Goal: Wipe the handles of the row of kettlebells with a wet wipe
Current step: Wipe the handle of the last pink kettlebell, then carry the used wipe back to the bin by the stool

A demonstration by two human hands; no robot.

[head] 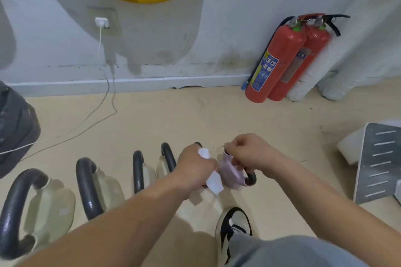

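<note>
A row of kettlebells with black handles and pale bodies stands on the beige floor: the leftmost kettlebell (21,212), a second kettlebell (86,186), a third kettlebell (138,171) and a fourth kettlebell (168,156). The handle of a fifth kettlebell (251,178) shows behind my hands at the right end. My left hand (195,165) is closed on a white wet wipe (213,181). My right hand (249,154) pinches a pale pink packet (230,172) just beside it. The two hands are almost touching above the fifth kettlebell, hiding most of it.
Two red fire extinguishers (275,60) lean on the wall at the back right beside white wrapped pipes (314,76). A charger cable (104,97) trails from a wall socket across the floor. A dark bag (15,125) sits left, a grey slotted metal plate (379,162) right, my shoe (234,227) below.
</note>
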